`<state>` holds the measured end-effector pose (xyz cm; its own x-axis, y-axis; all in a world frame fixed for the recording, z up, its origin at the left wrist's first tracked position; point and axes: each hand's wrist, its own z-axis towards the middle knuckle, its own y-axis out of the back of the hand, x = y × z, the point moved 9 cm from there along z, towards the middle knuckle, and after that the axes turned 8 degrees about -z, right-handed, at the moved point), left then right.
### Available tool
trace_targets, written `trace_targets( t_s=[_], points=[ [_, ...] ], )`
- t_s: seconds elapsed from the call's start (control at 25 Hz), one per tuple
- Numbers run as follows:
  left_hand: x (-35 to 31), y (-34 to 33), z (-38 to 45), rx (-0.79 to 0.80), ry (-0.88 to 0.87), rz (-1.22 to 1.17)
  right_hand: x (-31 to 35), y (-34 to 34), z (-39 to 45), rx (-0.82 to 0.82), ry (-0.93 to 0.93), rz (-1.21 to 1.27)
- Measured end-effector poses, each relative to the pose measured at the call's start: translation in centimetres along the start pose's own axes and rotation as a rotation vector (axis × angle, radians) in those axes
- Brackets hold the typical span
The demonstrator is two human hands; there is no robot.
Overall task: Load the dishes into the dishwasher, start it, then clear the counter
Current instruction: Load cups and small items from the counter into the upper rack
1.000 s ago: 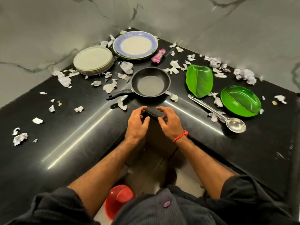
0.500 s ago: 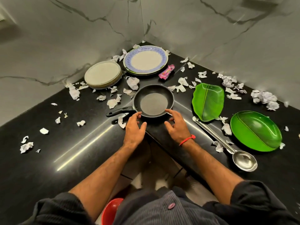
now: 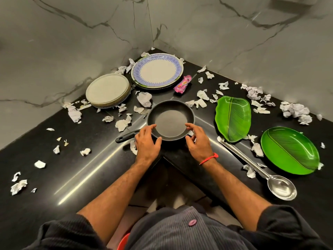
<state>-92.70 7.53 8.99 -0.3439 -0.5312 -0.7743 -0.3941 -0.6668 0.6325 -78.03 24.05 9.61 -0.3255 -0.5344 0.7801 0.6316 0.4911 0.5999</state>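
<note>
Sat on the black bench (image 3: pixel 54 177) at the inner corner: frying pan (image 3: pixel 170 121), handle pointing left. Flanked at its near rim by left hand (image 3: pixel 146 144) and right hand (image 3: pixel 199 141). Both grips wide, fingers relaxed, fingertips at the rim, nothing clasped

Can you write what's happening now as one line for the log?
left hand: at frying pan rim | right hand: at rim | grip: unclear | dishes: on counter

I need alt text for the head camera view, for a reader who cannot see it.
Two bare hands, left hand and right hand, touch the near rim of a black pan on a black corner counter. Around it lie plates, two green leaf dishes, a ladle and many paper scraps.
</note>
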Motion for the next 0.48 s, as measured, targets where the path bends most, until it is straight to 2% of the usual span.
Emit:
trace_targets(
  t_s=[0.24,0.48],
  points=[
    [2.7,3.1,1.8,-0.044,-0.01,0.32,1.3,-1.2,0.8,-0.04,0.007,-0.138],
    [2.5,1.4,2.3,0.087,-0.197,0.41,0.0,-1.6,-0.2,-0.083,-0.099,-0.261]
  ],
)
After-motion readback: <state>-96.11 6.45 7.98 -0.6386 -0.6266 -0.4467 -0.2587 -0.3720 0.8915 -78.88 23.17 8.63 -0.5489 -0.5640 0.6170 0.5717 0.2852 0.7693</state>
